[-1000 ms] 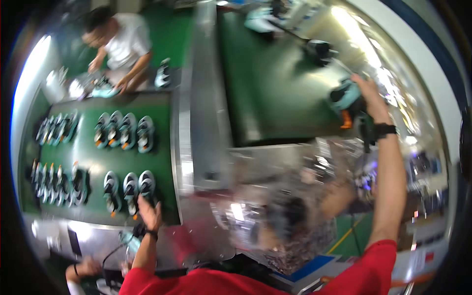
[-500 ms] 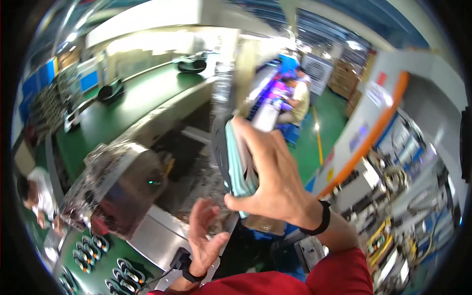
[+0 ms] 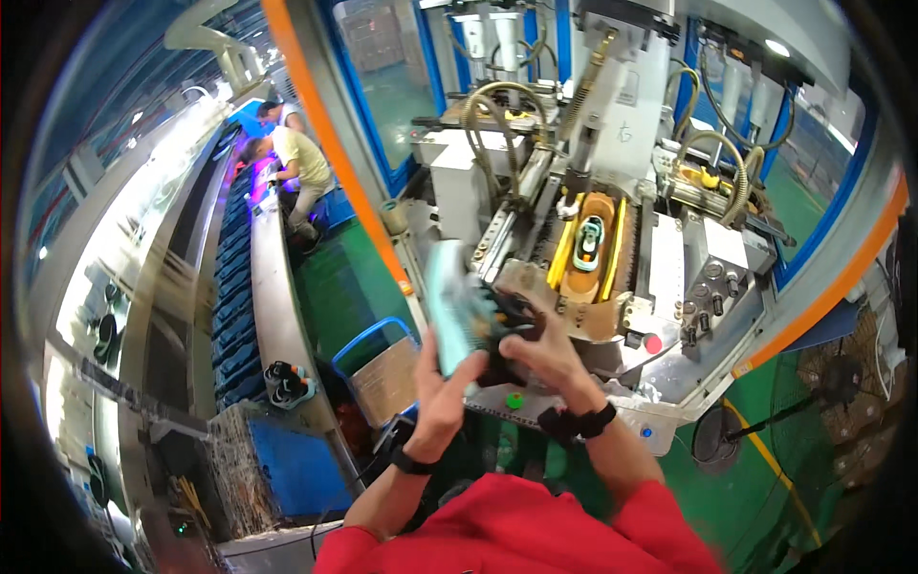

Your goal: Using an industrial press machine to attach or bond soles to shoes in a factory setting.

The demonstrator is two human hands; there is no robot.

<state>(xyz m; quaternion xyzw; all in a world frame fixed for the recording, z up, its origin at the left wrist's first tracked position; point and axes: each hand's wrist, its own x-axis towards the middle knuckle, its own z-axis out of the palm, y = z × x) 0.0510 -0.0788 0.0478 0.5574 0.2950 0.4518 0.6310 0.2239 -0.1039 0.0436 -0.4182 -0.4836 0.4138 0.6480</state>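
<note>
Both my hands hold a shoe [image 3: 454,301] in front of a press machine, its pale teal sole turned to the left and its dark upper to the right. My left hand [image 3: 442,392] is closed round the lower part of the teal sole. On the other side, my right hand [image 3: 555,359] grips the dark upper; motion blurs that part. Beyond my hands, inside the machine, another shoe [image 3: 588,244] with a teal rim lies on a brown pad [image 3: 580,285] between two yellow bars [image 3: 618,251].
An orange-edged frame post [image 3: 349,153] stands left of the press. Red [image 3: 653,342] and green [image 3: 515,400] buttons line its front. Leftward are a blue-handled cart [image 3: 382,383], a dark shoe [image 3: 287,386] on a ledge, a conveyor [image 3: 239,316] and a seated co-worker [image 3: 304,163]. A fan [image 3: 717,435] stands right.
My view has swung right, from the conveyor to the press. The shoe was in my right hand alone; my left hand, open before, now grips it too.
</note>
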